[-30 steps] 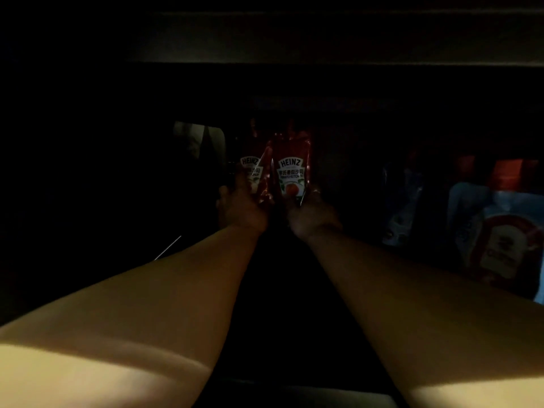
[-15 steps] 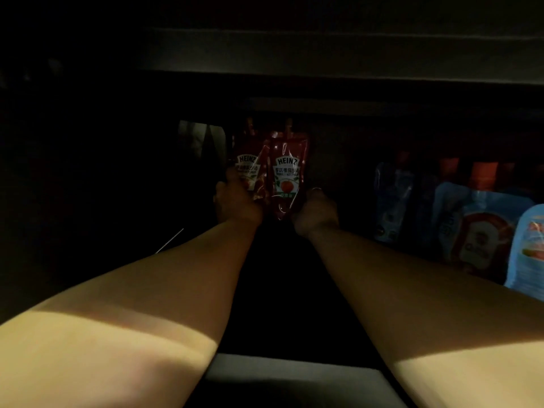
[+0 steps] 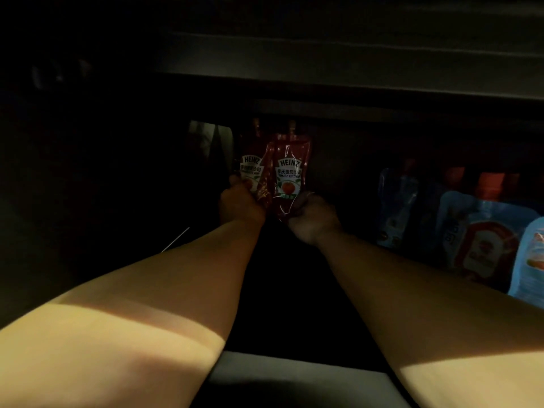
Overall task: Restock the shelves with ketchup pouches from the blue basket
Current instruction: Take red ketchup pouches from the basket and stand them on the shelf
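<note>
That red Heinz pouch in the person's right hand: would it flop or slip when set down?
The right ketchup pouch looks soft: its glossy film creases above the right hand, so it probably sags and slides easily. Standing upright by its base, it may tip without support.

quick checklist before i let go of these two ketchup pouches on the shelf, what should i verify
1. Left hand grips the left ketchup pouch at its lower edge: ok.
2. Right hand grips the right ketchup pouch at its bottom: ok.
3. Both pouches upright, spouts up, labels facing out: ok.
4. Pouches side by side, the right one overlapping the left one's edge: not ok if a neat row is wanted.
5. Pouch bases resting on the shelf floor: cannot tell, too dark.
6. Clear of the blue pouches to the right: ok, a dark gap lies between.
</note>
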Demonstrator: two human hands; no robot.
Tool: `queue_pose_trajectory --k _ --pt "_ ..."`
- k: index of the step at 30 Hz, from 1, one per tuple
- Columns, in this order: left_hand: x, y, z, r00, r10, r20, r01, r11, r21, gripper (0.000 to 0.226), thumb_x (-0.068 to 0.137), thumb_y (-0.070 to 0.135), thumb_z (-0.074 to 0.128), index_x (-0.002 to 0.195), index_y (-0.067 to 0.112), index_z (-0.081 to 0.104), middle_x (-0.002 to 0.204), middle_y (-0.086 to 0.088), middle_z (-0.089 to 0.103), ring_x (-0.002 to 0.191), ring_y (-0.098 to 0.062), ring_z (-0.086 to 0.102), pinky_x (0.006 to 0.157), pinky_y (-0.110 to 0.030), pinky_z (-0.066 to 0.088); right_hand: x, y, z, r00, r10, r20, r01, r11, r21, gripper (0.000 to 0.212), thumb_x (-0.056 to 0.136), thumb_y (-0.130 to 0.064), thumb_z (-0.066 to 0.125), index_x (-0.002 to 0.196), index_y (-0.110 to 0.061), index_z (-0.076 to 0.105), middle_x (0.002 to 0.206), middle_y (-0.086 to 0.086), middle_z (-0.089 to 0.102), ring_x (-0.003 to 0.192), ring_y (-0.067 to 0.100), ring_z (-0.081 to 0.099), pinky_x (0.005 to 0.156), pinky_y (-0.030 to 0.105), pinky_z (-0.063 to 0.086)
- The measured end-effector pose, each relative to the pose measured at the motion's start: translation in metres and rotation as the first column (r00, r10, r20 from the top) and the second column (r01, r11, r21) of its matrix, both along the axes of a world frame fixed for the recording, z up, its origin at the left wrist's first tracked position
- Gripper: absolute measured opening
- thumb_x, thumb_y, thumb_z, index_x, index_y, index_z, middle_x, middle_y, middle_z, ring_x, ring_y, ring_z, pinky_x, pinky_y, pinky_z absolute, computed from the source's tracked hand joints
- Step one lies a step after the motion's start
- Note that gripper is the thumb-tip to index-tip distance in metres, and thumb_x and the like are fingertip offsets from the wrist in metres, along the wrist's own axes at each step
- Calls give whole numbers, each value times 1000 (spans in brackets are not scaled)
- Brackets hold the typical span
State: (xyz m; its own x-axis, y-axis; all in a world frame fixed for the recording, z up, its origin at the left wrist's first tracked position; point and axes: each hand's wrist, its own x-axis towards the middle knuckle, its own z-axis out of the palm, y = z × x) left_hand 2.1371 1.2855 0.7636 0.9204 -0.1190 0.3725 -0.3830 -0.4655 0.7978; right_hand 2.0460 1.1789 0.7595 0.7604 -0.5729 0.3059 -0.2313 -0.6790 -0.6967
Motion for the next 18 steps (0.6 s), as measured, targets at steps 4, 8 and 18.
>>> queue_pose_trajectory --k 4,8,18 --pt "-1 1 -1 999 10 -33 -10 1000 1 77 81 41 79 140 10 40 135 -20 52 121 -39 57 92 -47 52 -4 -2 -1 995 -87 49 88 996 -21 37 84 -20 75 119 -18 65 122 4 68 115 24 63 88 22 48" --pt "0 0 -2 999 33 -43 -32 999 26 82 78 40 83 141 9 40 137 -20 48 123 -38 54 95 -46 50 -1 -14 1 983 -175 62 168 980 103 65 86 -16 75 144 -16 45 144 9 53 131 28 53 100 30 48" --pt "6 1 0 997 61 -43 -60 998 13 47 94 26 67 133 5 51 132 -21 57 120 -37 59 88 -40 51 10 -20 0 993 -84 86 80 996 50 34 83 -13 80 110 -13 59 124 14 66 116 30 62 98 36 52"
